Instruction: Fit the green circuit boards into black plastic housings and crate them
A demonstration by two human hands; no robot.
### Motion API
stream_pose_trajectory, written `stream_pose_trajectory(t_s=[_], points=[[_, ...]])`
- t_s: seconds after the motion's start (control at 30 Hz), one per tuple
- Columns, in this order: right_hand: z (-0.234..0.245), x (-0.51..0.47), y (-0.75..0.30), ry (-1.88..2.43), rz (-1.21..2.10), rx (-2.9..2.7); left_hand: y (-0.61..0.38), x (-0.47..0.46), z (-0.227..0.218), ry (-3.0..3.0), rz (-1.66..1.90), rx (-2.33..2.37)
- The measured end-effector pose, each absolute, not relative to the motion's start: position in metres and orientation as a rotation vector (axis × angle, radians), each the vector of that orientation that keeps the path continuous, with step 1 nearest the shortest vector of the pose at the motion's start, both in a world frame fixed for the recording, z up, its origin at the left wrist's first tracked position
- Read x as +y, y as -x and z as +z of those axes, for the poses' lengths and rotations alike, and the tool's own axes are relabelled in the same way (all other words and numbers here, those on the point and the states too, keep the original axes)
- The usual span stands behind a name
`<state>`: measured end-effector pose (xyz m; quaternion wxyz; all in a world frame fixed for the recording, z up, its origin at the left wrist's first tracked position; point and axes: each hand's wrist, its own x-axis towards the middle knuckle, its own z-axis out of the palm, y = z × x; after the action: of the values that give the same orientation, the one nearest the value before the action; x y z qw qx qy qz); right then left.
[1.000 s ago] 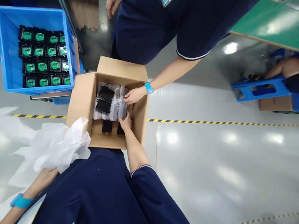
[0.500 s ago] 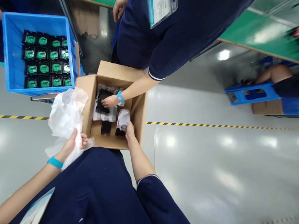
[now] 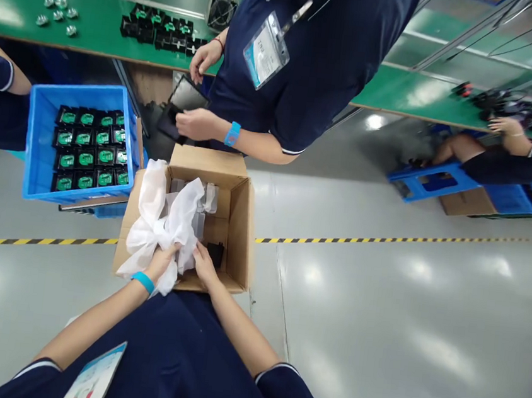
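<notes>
My left hand (image 3: 162, 263) is closed around a bunch of thin white packing sheets (image 3: 147, 232), which spread over the left side of an open cardboard box (image 3: 241, 237). At the front of the box, my right hand (image 3: 204, 265) pinches the right edge of the white sheets. Just right of its fingers, a black plastic part (image 3: 215, 254) lies in the box. Clear-wrapped pieces (image 3: 209, 198) sit toward the back, partly hidden under the sheets. Across from me, a co-worker holds black plastic parts (image 3: 173, 124) above the box's far flap.
A blue crate (image 3: 31, 149) with rows of black parts bearing green boards stands left of the box. Behind the co-worker runs a green workbench (image 3: 94, 23) with black parts and small metal pieces. Another person sits at far right near a blue stool (image 3: 432, 178).
My left hand has brought the white sheets rightward over the box, and my right hand has shifted left to meet them. The co-worker's hand has lifted black parts out of the box.
</notes>
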<state>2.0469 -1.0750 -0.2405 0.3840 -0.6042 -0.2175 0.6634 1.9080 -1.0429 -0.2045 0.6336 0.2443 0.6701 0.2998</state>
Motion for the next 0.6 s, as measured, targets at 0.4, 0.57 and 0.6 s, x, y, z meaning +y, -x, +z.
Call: stream_pose_trajectory(t_s=[0.4,0.57,0.6], points=[[-0.251,-1.017,-2.077,1.366,1.548,-0.251,-1.929,-0.973,-0.238,-0.601,0.697,1.702],[-0.236,-0.99,-2.095,1.205,1.631,-0.16,-1.942,-0.951,-0.245,-0.647,0.708,1.793],[-0.232,-0.986,-2.095,1.184,1.639,-0.151,-1.943,-0.95,-0.245,-0.658,0.718,1.812]])
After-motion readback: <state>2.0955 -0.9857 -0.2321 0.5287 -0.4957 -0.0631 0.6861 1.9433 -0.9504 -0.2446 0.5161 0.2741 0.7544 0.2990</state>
